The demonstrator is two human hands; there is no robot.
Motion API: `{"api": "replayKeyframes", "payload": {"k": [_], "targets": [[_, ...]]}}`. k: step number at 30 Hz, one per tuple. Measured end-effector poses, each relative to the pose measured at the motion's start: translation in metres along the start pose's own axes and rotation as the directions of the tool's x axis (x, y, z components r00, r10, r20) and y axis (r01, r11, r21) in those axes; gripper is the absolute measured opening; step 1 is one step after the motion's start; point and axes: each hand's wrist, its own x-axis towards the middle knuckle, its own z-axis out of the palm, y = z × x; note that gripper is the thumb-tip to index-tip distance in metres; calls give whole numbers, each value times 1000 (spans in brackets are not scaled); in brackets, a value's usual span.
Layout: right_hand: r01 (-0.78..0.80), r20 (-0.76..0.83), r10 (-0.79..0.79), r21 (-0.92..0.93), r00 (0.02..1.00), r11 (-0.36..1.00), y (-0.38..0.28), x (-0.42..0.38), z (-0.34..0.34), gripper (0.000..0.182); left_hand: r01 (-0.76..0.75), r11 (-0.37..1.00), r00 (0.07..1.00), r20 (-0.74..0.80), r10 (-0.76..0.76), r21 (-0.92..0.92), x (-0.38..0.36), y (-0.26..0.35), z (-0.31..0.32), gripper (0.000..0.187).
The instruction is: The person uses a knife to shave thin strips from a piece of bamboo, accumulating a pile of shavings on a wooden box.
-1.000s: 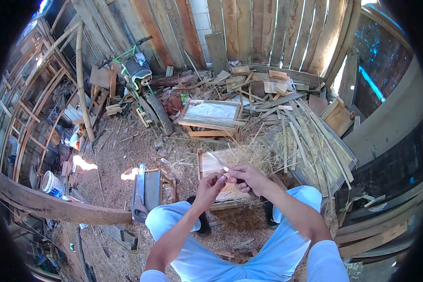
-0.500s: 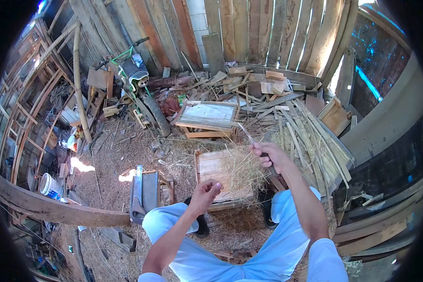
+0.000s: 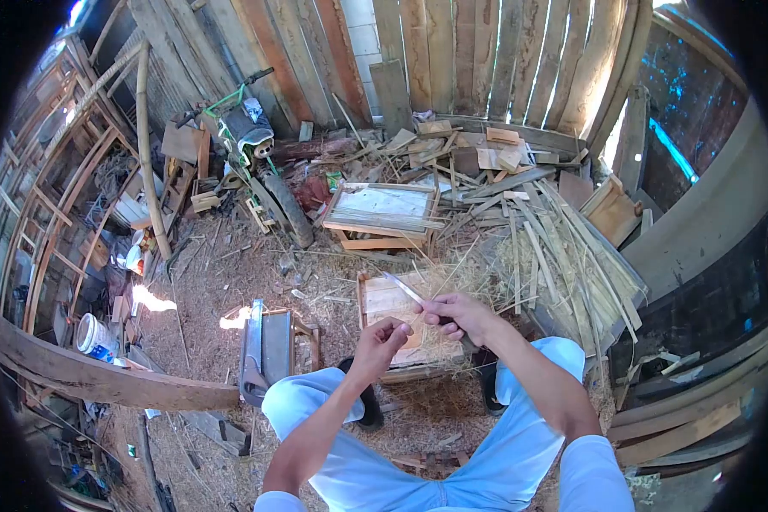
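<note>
My right hand (image 3: 465, 318) is closed around a knife (image 3: 404, 288), its blade pointing up and to the left. Close beside it, my left hand (image 3: 380, 346) is pinched shut; whatever its fingers hold is too thin to make out. Both hands are above a shallow wooden tray or box (image 3: 372, 300) between my feet. Thin straw-like shavings (image 3: 452, 282) lie over the tray's right side, beyond my right hand.
A handsaw (image 3: 252, 375) rests on a small stool (image 3: 276, 346) by my left knee. Ahead stand a framed wooden piece (image 3: 380, 207) and a small motorbike (image 3: 269, 183). Wood strips (image 3: 572, 256) are heaped at the right. A white bucket (image 3: 94, 334) is far left.
My right hand has come down and left with the knife, closer to my left hand. The left hand has shifted only slightly, and the shavings no longer rise around the right hand.
</note>
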Motion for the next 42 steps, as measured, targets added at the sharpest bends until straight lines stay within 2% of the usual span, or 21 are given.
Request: {"api": "replayKeyframes", "payload": {"k": [5,7,11,14,16,17,19,20,22,23,25,27,29,31,32,34,36,39,42], "targets": [[8,15,-7,-30,1000,1000,-9,-5,-8,29,-18,1000,1000,2,18,-1,4,-3,3,23],[31,-89,-30,4,996,1000,-17,-8,-17,30,-9,1000,1000,1,9,-24,1,0,3,25],[33,-44,-32,32,999,999,-21,-11,-27,29,-31,999,999,11,31,-38,2,1,4,26],[97,-110,-94,20,989,995,-31,-16,-40,25,-23,999,999,21,24,-45,-5,3,1,25],[191,-192,-172,89,966,977,-43,-22,-63,21,-22,998,999,27,23,-54,-10,2,-4,25],[194,-192,-174,86,966,977,-46,-24,-72,21,-10,999,1000,22,11,-38,-14,-3,-6,24],[333,-279,-304,62,911,941,-52,-30,-93,19,-3,1000,1000,14,4,-23,-19,-8,-17,23],[331,-279,-302,60,912,942,-57,-38,-109,19,41,998,999,-1,-41,-50,-23,-11,-25,21],[554,-429,-451,151,783,819,-66,-47,-130,23,82,994,996,-22,-83,-73,-25,-18,-33,20],[554,-417,-457,149,786,819,-65,-41,-129,23,16,998,997,-73,-21,-60,-21,-24,-38,20],[448,-396,-410,3,822,894,-55,-44,-112,28,-52,997,991,-125,44,-56,-17,-21,-35,20],[372,-304,-360,-22,882,928,-42,-37,-72,32,-140,960,968,-172,184,241,-9,-8,-26,18],[281,-225,-284,-45,932,959,-27,-28,-26,30,-137,945,965,-177,195,296,1,-3,-17,19],[201,-91,-215,-143,972,969,-7,-11,-3,27,-131,923,963,-175,205,361,5,-1,-10,20],[205,-92,-219,-138,971,969,1,-5,7,27,-148,911,959,-168,227,385,7,0,-7,18],[164,58,-159,-97,986,982,11,3,20,25,-164,895,957,-155,247,414,10,5,1,17],[158,47,-155,-70,987,985,15,9,18,26,-237,855,920,-176,351,462,10,9,6,14],[130,36,-130,-3,991,991,16,9,14,27,-257,808,905,-160,393,530,8,11,9,12],[111,28,-113,49,993,993,10,5,8,28,-290,806,886,-174,430,516,5,10,12,11]]}}
